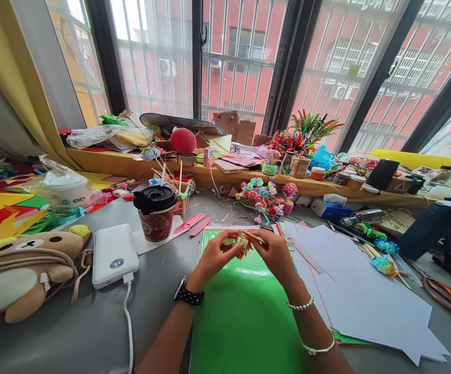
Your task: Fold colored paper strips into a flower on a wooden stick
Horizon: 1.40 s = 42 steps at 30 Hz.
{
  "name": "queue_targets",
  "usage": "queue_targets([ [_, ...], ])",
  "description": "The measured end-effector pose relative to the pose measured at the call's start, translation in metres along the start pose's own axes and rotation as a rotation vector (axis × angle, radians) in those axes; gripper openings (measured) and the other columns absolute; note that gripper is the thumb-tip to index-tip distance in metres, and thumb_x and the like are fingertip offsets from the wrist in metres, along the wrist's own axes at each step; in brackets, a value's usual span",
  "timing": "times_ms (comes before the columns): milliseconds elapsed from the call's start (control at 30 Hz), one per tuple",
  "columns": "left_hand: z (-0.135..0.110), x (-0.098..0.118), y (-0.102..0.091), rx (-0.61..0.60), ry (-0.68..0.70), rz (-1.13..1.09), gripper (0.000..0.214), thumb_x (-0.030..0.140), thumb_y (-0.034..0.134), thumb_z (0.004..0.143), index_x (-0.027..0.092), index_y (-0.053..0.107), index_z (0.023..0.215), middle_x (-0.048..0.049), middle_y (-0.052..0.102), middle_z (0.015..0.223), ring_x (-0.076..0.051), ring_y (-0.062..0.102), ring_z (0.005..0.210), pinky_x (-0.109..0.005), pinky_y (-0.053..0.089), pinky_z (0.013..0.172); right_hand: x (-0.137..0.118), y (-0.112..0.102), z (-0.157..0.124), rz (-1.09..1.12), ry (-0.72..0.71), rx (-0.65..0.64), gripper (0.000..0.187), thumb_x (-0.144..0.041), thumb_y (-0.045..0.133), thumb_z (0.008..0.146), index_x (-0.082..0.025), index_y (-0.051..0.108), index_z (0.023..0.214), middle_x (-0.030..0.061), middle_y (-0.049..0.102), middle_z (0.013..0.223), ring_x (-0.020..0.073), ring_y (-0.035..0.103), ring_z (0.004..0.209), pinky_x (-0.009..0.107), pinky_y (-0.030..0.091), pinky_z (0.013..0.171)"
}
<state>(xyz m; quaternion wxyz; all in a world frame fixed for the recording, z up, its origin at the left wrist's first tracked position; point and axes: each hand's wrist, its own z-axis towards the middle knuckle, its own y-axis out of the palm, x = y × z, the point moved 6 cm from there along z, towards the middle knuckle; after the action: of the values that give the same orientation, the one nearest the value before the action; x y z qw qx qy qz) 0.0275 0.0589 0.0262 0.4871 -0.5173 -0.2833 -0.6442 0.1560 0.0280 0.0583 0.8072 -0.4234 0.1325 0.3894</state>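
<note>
My left hand [214, 258] and my right hand [275, 255] meet over a green sheet [244, 317] on the grey table. Both pinch a small folded paper flower [241, 243] in yellow-green and orange, with a thin wooden stick running through it toward the right. The fingers of both hands are curled tightly round the piece. A black watch sits on my left wrist and bead bracelets on my right.
A red cup with a black lid [156, 212] stands left of the hands, beside a white power bank [114, 254] with its cable. A plush bear bag [18, 272] lies far left. White paper sheets [358, 291] spread right. A paper flower bouquet [262, 195] and craft clutter line the windowsill.
</note>
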Motion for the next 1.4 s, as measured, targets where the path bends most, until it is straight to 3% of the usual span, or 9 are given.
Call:
queue_targets([
  [467, -0.002, 0.002, 0.000, 0.037, 0.023, 0.098, 0.033, 0.038, 0.057, 0.072, 0.013, 0.054, 0.095, -0.0082, 0.062, 0.088, -0.018, 0.063, 0.071, -0.028, 0.051, 0.062, -0.004, 0.006, -0.002, -0.114, -0.021, 0.026, 0.021, -0.006, 0.052, 0.073, -0.019, 0.063, 0.086, 0.0053, 0.067, 0.087, 0.0193, 0.061, 0.079, 0.028, 0.046, 0.066],
  [833, 0.000, -0.004, 0.000, 0.034, 0.028, 0.043, 0.033, 0.037, 0.056, 0.073, 0.014, 0.053, 0.096, -0.0065, 0.062, 0.083, -0.017, 0.061, 0.069, -0.027, 0.048, 0.063, -0.007, 0.012, -0.004, -0.219, -0.064, 0.063, 0.021, -0.004, 0.055, 0.071, -0.017, 0.063, 0.086, 0.0054, 0.066, 0.081, 0.0196, 0.061, 0.076, 0.028, 0.047, 0.066],
  [967, 0.000, -0.003, -0.004, 0.033, -0.048, -0.089, 0.042, 0.046, 0.057, 0.069, 0.012, 0.057, 0.094, -0.0084, 0.064, 0.086, -0.018, 0.061, 0.072, -0.026, 0.047, 0.064, -0.006, 0.007, -0.003, -0.167, -0.057, 0.059, 0.018, -0.006, 0.055, 0.072, -0.016, 0.063, 0.085, 0.0066, 0.066, 0.083, 0.0199, 0.061, 0.076, 0.029, 0.047, 0.066],
  [1067, 0.000, -0.007, -0.010, 0.033, -0.200, -0.289, 0.053, 0.058, 0.045, 0.071, 0.011, 0.060, 0.092, -0.0096, 0.067, 0.078, -0.020, 0.062, 0.070, -0.028, 0.046, 0.060, -0.009, 0.002, -0.003, -0.049, -0.075, 0.007, 0.020, -0.005, 0.052, 0.074, -0.019, 0.063, 0.084, 0.0044, 0.066, 0.085, 0.0175, 0.061, 0.076, 0.026, 0.047, 0.064],
  [1200, 0.001, -0.014, -0.010, -0.016, -0.280, -0.391, 0.037, 0.047, 0.060, 0.067, 0.012, 0.062, 0.080, -0.0046, 0.065, 0.064, -0.017, 0.061, 0.061, -0.024, 0.043, 0.055, -0.017, 0.004, -0.003, 0.076, -0.165, -0.087, 0.018, -0.008, 0.053, 0.075, -0.020, 0.063, 0.083, 0.0032, 0.067, 0.082, 0.0148, 0.061, 0.074, 0.024, 0.047, 0.064],
  [1400, 0.001, -0.025, -0.005, -0.067, -0.302, -0.491, 0.024, 0.035, 0.069, 0.060, 0.013, 0.062, 0.067, 0.0009, 0.060, 0.057, -0.010, 0.055, 0.051, -0.019, 0.039, 0.050, -0.022, 0.012, -0.006, -0.030, -0.226, -0.095, 0.015, -0.010, 0.052, 0.077, -0.019, 0.063, 0.082, 0.0040, 0.066, 0.080, 0.0150, 0.061, 0.071, 0.024, 0.046, 0.063],
])
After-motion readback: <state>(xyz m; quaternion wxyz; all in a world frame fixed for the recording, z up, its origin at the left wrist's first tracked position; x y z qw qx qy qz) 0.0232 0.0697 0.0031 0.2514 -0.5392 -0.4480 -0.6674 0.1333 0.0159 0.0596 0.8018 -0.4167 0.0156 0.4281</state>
